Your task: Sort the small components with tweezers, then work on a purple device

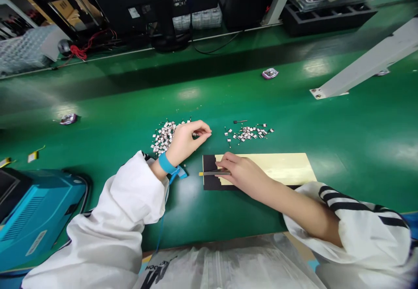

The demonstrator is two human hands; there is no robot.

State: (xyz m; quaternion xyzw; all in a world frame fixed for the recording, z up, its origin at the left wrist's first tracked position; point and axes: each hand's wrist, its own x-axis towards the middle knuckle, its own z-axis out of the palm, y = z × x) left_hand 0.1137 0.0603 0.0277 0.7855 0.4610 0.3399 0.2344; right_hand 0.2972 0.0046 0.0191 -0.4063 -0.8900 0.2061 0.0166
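Observation:
My right hand [240, 171] is closed around dark tweezers [212, 173], low over the left end of a pale yellow sheet [284, 167]. At the tweezers' tip shows a small yellow piece [200, 174], just past the sheet's left edge. A black area [209, 184] with a stepped border covers the sheet's left end. My left hand [189, 139] is raised over a pile of small silvery parts with short dark leads [161, 136], thumb and fingertips pinched together. Whatever lies between those fingertips is too small to make out. A blue wrist strap [167, 162] circles the left wrist.
A smaller group of the same parts [250, 133] lies behind the sheet. At left stands a teal machine [42, 206]. A white metal post [365, 62] rises at right. Behind are a monitor [170, 1] and black trays [326, 19]. Cable [161, 230] trails from the wrist strap.

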